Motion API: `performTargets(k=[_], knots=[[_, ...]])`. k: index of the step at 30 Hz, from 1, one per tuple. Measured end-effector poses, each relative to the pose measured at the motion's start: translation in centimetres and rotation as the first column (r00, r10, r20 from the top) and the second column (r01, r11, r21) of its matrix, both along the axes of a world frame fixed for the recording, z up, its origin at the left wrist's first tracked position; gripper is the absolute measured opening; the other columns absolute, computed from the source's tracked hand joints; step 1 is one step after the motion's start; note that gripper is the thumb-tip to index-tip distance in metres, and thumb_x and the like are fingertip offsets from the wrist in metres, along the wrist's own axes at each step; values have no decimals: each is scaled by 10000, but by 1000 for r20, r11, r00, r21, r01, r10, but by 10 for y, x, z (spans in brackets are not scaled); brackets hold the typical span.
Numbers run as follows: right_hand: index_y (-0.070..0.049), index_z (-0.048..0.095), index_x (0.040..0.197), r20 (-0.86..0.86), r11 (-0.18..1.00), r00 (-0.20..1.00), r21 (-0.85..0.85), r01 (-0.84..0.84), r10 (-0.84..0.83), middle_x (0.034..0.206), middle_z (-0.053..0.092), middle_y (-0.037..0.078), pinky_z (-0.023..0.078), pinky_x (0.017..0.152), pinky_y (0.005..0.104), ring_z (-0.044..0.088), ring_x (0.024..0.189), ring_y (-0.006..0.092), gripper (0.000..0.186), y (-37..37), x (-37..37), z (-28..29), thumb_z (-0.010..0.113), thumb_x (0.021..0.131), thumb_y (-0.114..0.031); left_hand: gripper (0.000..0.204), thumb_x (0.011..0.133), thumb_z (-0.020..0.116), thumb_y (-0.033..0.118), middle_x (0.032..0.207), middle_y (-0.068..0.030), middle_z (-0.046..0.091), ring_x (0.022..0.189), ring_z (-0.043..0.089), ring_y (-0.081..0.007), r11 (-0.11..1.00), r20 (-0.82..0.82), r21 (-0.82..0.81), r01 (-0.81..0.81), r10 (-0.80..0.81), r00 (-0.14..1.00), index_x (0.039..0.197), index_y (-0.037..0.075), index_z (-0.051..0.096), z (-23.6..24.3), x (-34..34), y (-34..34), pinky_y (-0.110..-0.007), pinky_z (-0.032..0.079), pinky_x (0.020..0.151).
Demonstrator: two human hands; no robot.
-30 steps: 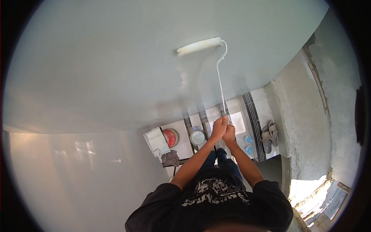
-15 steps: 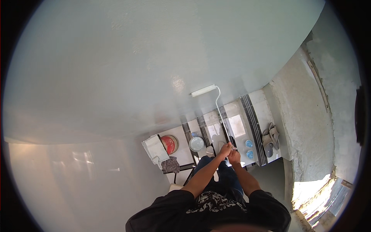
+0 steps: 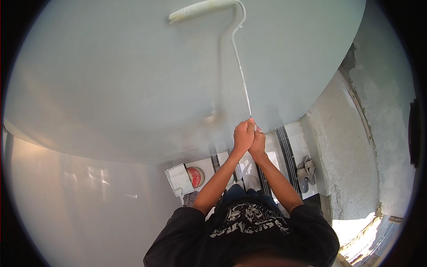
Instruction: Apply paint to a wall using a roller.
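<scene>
My left hand [image 3: 243,135] is closed round the handle of a long white paint roller, with my right hand [image 3: 257,144] closed on it just below and to the right. The thin pole [image 3: 240,71] runs up to a bent frame and a white roller sleeve [image 3: 201,10], which lies against the glossy pale grey wall [image 3: 124,80] near the top of the view and casts a soft shadow on it. Both forearms stretch up from the lower edge, from dark short sleeves.
Below the wall is a ledge with dark-striped tiles [image 3: 285,151], holding a paint tray [image 3: 179,177], a red container [image 3: 195,177], a rumpled cloth [image 3: 190,198] and grey sandals [image 3: 305,173]. Rough concrete [image 3: 342,173] and a bright opening [image 3: 351,236] are on the right.
The roller and both hands dropped toward the lower view half a second ago and are now raised higher, the sleeve nearer the top edge and farther left than a second ago.
</scene>
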State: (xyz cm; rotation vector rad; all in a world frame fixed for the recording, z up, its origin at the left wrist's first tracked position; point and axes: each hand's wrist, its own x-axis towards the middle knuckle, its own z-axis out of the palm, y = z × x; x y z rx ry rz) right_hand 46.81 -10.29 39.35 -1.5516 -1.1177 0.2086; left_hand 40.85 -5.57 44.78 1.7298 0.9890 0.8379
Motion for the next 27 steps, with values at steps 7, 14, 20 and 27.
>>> performTargets(k=[7, 14, 20, 27], knots=[[32, 592, 698, -3, 997, 1000, 77, -22, 22, 607, 598, 214, 468, 520, 442, 610, 577, 402, 222, 17, -7, 64, 599, 826, -149, 508, 1003, 378, 385, 676, -154, 640, 662, 604, -382, 997, 4, 75, -36, 35, 999, 731, 18, 599, 80, -4, 9, -428, 473, 628], [39, 620, 789, -18, 950, 1000, -313, -14, 9, 710, 611, 266, 478, 587, 518, 605, 676, 457, 307, -99, -50, -137, 495, 900, -219, 486, 1012, 384, 376, 705, -116, 654, 651, 619, -222, 983, -113, -185, -8, -13, 994, 813, -1, 618, -182, -54, -79, -333, 487, 647], [20, 633, 790, 8, 872, 1000, -490, -8, 14, 812, 628, 268, 478, 624, 540, 613, 734, 446, 319, -148, -63, -180, 508, 887, -257, 481, 1010, 385, 381, 684, -124, 636, 646, 625, -237, 968, -66, -251, -9, -7, 998, 805, 11, 614, -244, -64, -126, -359, 479, 626], [26, 583, 705, -32, 991, 997, -117, -69, 66, 662, 612, 228, 475, 573, 470, 618, 665, 425, 212, -38, -32, -34, 608, 817, -153, 468, 1011, 405, 357, 664, -106, 664, 628, 645, -229, 1000, 23, -17, -6, 7, 1000, 767, 10, 604, -20, -33, -32, -327, 498, 624]])
